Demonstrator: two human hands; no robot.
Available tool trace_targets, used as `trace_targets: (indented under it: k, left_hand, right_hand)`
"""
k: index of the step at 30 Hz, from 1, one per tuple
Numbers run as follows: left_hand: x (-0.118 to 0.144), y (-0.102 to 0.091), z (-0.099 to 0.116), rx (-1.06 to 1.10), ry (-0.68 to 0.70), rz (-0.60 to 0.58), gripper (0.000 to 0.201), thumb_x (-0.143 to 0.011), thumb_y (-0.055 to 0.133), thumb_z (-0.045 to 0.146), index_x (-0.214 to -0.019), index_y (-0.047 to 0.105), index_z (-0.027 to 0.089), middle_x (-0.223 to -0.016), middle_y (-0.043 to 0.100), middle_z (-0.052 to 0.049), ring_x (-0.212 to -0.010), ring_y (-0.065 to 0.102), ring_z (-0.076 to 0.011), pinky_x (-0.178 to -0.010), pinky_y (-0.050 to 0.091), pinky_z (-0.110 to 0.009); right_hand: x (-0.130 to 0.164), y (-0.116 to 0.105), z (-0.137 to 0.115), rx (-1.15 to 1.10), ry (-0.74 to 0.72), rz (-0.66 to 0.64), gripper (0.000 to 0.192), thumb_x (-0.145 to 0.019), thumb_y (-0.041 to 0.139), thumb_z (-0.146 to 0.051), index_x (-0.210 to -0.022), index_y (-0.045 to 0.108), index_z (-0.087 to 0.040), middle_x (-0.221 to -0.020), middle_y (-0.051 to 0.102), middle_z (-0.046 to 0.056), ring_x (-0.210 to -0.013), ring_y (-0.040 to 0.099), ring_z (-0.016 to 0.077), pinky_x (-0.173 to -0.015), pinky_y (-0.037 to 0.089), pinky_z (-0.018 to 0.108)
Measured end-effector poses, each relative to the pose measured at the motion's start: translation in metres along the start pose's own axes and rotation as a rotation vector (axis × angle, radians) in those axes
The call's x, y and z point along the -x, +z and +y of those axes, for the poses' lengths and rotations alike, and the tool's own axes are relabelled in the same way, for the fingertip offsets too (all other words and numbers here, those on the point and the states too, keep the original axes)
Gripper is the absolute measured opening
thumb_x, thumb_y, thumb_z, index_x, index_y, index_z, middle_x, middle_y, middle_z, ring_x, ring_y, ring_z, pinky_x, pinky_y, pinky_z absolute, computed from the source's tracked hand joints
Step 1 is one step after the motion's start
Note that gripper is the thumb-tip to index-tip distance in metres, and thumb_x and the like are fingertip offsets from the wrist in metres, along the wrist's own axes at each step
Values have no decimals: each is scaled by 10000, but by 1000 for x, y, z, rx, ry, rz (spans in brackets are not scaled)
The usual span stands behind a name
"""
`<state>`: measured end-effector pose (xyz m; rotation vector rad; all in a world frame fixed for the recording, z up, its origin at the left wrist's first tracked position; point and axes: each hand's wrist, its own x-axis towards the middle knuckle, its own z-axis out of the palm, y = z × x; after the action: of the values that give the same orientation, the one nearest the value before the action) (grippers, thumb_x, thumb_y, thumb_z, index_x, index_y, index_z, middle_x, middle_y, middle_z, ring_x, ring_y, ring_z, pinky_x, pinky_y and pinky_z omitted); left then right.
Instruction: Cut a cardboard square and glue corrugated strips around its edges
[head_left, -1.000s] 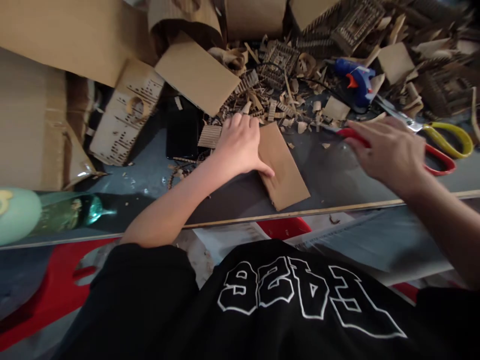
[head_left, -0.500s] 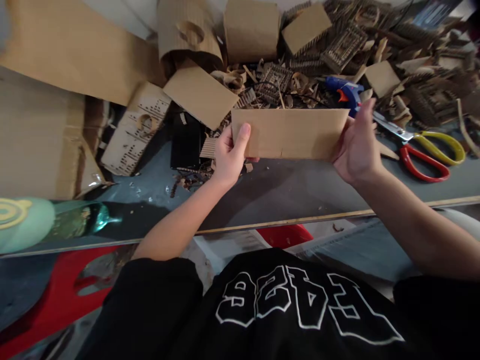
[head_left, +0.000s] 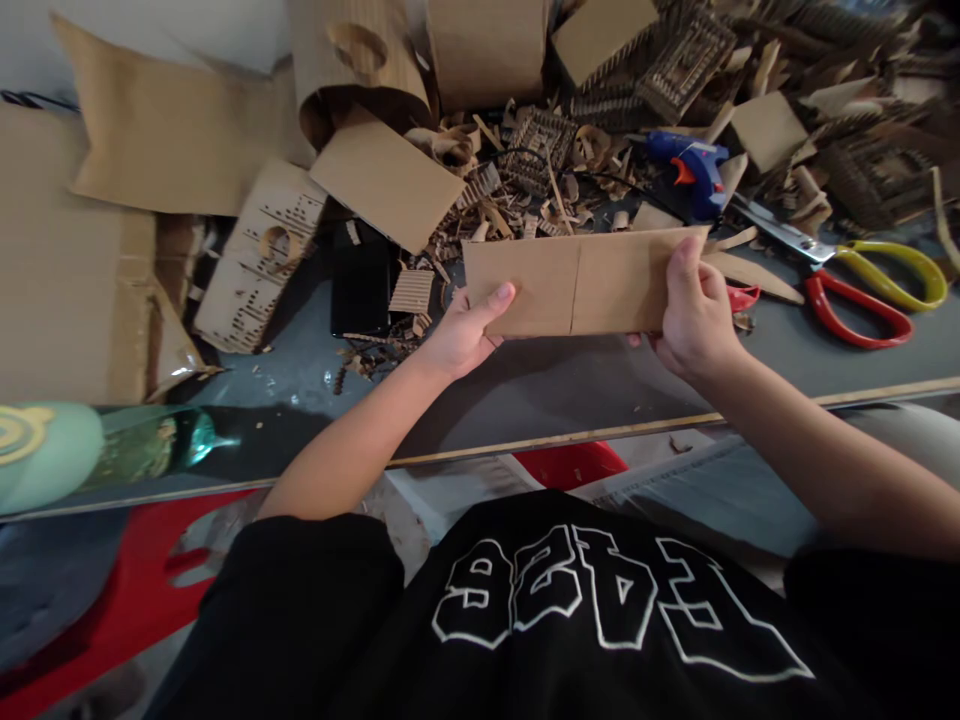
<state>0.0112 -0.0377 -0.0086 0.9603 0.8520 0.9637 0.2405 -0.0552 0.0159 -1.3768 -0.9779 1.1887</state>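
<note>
Between my two hands a long rectangular piece of cardboard (head_left: pixel 540 285) is held up above the front of the table. A thin dark line runs down it near the middle. My left hand (head_left: pixel 466 330) is closed on its left end, the thumb lying on the near face. At the other end, my right hand (head_left: pixel 699 310) grips the piece with its thumb pressed on the face and its fingers behind. A small bright red object (head_left: pixel 742 298) shows just beside my right hand; its kind is unclear.
Red-and-yellow-handled scissors (head_left: pixel 862 275) lie right, below a blue glue gun (head_left: pixel 694 168). Cardboard scraps (head_left: pixel 540 150) heap across the back. A dark phone-like slab (head_left: pixel 361 280), a flat cardboard piece (head_left: pixel 390 180) and a punched strip (head_left: pixel 262 255) lie left. A green bottle (head_left: pixel 49 455) rests near the front edge.
My right hand has gone from open fingers beside the cardboard's end to a closed grip with its thumb on the face. The piece sits slightly lower in view, its middle line now more visible.
</note>
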Motion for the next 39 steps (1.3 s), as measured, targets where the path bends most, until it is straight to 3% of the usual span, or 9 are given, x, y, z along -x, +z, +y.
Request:
trace_targets:
  k: [5, 9, 13, 16, 20, 27, 32, 35, 39]
  left_hand:
    - [6, 6, 1, 23, -66, -83, 680, -619, 813, 724, -1034, 612, 223, -1018, 765, -68, -1093, 729, -356, -732, 679, -428]
    - [6, 7, 4, 12, -25, -9, 643, -626, 806, 694, -1013, 601, 222, -968, 756, -56, -1031, 744, -332, -720, 675, -408]
    - [0, 2, 5, -12, -11, 49, 554, -657, 780, 646, -958, 614, 212, -854, 718, -45, -780, 748, -261, -524, 609, -324]
    - [-3, -1, 6, -59, -8, 72, 481, -700, 717, 644, -864, 595, 208, -742, 639, -34, -586, 664, -192, -396, 472, -277]
    - [-1, -6, 8, -78, -85, -7, 462, -695, 705, 627, -889, 602, 220, -763, 627, -43, -647, 676, -218, -491, 515, -329]
    - [3, -11, -5, 24, -149, -178, 642, -533, 890, 617, -994, 670, 228, -966, 770, -86, -1034, 743, -342, -859, 633, -473]
    - [9, -15, -4, 0, -205, -459, 571, -565, 917, 567, -980, 741, 216, -975, 792, -100, -1021, 759, -327, -927, 618, -448]
    - [11, -13, 1, -29, -108, -540, 462, -643, 892, 555, -929, 771, 213, -903, 792, -73, -873, 773, -242, -848, 624, -349]
    - [8, -6, 4, -292, 177, -422, 341, -751, 858, 465, -955, 787, 202, -912, 766, -45, -787, 717, -140, -753, 576, -238]
  right_hand:
    - [8, 6, 0, 7, 142, -100, 748, -677, 502, -956, -874, 544, -235, -689, 647, 58, -545, 640, 238, -296, 339, 260]
    - [9, 10, 3, 0, 133, -91, 681, -750, 490, -892, -932, 549, -238, -698, 664, 56, -552, 653, 247, -321, 379, 275]
    - [-2, 2, 6, 16, 113, -114, 661, -780, 477, -875, -931, 555, -236, -677, 647, 42, -495, 602, 201, -315, 381, 271]
    - [-13, -18, -1, 92, 17, -142, 567, -772, 640, -771, -869, 582, -215, -682, 623, 28, -500, 558, 137, -364, 433, 245]
    - [-21, -40, -14, 185, -59, -197, 448, -742, 796, -573, -944, 641, -204, -782, 651, 37, -577, 588, 122, -470, 531, 262]
    - [-9, -33, -4, 299, -163, -180, 417, -842, 658, -614, -998, 608, -231, -906, 700, 72, -652, 651, 201, -440, 536, 343]
    - [23, -28, -18, 438, -466, -283, 254, -978, 546, -389, -1205, 571, -278, -1169, 707, 63, -856, 699, 181, -629, 613, 342]
    - [27, -28, -22, 361, -507, -412, 277, -979, 545, -419, -1230, 556, -303, -1194, 694, 52, -941, 695, 181, -755, 621, 365]
    - [3, -43, -21, 306, -722, -340, 565, -786, 798, -456, -1286, 557, -351, -1193, 655, 35, -931, 673, 185, -702, 606, 326]
